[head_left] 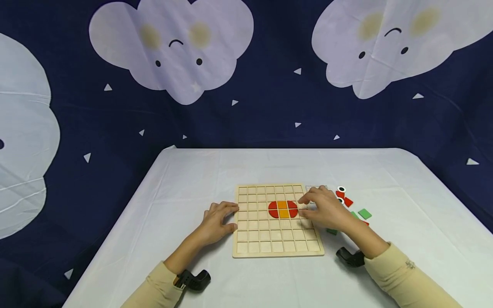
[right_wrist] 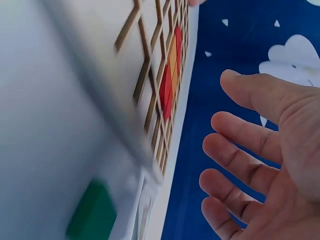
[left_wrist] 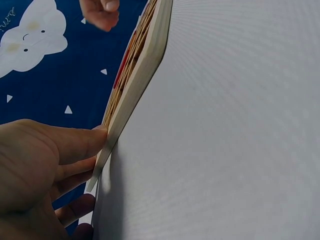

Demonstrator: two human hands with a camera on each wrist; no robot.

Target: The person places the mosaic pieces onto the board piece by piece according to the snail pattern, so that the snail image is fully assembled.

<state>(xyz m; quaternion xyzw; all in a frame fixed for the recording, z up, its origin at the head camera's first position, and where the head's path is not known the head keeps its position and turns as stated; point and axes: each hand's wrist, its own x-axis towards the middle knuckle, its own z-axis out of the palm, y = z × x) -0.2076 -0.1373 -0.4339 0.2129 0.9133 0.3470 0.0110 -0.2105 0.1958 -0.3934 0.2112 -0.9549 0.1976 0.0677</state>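
A square wooden grid board (head_left: 265,236) lies flat on the white table. Near its middle, red rounded pieces (head_left: 273,209) flank orange squares (head_left: 283,209), all set in the cells as one rounded shape. My left hand (head_left: 215,223) rests at the board's left side; in the left wrist view its thumb (left_wrist: 87,142) touches the board's edge. Over the right edge hovers my right hand (head_left: 325,208), thumb and fingers apart. The right wrist view shows nothing between these fingers (right_wrist: 235,152).
Right of the board lie loose pieces: a green square (head_left: 364,214), red pieces (head_left: 348,202), white discs with black centres (head_left: 341,189) and a dark green piece (head_left: 332,231). A printed sheet (head_left: 310,188) is partly hidden behind my right hand. A dark cloud-patterned curtain (head_left: 269,115) hangs behind the table.
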